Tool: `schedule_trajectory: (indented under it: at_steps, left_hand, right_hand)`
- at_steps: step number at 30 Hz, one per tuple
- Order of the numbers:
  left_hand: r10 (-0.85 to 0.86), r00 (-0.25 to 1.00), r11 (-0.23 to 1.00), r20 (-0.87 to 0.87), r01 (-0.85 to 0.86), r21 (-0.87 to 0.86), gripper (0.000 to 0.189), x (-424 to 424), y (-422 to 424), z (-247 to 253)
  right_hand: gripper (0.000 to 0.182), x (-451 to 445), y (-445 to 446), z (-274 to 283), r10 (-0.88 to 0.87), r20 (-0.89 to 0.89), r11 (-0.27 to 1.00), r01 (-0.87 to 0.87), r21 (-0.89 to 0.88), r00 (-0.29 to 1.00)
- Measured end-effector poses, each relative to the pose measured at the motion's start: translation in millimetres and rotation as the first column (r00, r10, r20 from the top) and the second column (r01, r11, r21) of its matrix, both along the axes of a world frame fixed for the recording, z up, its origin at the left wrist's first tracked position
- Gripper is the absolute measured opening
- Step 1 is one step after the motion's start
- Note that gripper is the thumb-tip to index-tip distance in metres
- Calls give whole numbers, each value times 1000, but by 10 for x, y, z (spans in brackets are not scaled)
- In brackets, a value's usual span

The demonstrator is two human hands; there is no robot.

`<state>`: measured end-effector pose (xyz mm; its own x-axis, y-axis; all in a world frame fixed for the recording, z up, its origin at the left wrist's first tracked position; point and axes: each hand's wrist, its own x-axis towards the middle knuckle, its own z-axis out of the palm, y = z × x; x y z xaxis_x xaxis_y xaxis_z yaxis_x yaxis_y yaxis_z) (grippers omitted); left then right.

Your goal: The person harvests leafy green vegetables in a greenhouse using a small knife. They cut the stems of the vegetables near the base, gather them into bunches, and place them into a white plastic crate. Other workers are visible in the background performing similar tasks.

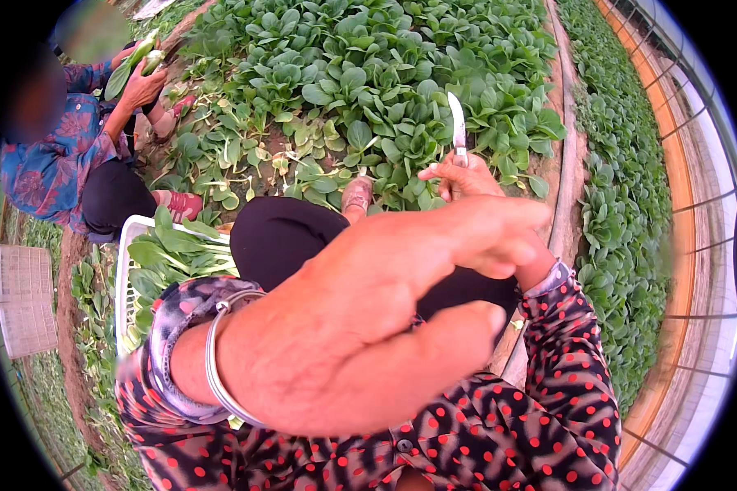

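Observation:
My left hand (356, 307) is raised close to the camera and fills the middle of the view, a silver bangle (215, 362) on its wrist. Its thumb stands apart from the bent fingers, and nothing shows in its grasp. Beyond it, my right hand (473, 178) grips a small knife (458, 126) by the handle, blade pointing away over the leaves. Part of that hand and its wrist are hidden behind the left. Bok choy plants (368, 67) grow densely in front of me. Trimmed yellowing leaves (239, 147) litter the soil by my shoe (358, 193).
A white plastic basket (121, 288) holding cut bok choy (172, 248) stands by my left knee. At the left crouches a co-worker (55, 166), holding a bok choy head (132, 67). Behind is another pale crate (26, 301). A hose (566, 123) borders the bed at right.

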<state>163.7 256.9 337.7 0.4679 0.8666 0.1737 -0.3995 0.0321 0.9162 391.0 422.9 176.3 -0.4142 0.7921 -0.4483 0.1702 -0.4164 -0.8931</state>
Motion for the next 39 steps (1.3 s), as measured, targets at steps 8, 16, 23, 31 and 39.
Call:
schedule_trajectory:
  at_steps: [8,16,23,31,39]
  left_hand:
    - [-346,938,938,24,346,-34,38,666,98,208]
    - [-210,930,970,-300,160,-183,31,206,-486,173]
    - [323,409,675,-854,-732,-95,22,-1192,-1971,-403]
    - [249,9,331,-969,-941,76,25,-2023,-3727,-1637]
    - [98,-327,495,-940,-803,331,18,-2567,-3826,-1933]
  right_hand:
    - [14,537,39,-185,-203,-55,979,204,18,978]
    - [15,253,122,-362,-2,22,995,4,-96,1000]
    - [15,459,239,-103,54,-213,997,-63,-36,976]
    - [17,301,279,-222,128,-173,989,-138,-50,977]
    - [16,370,397,-365,104,-168,994,-109,-20,980]
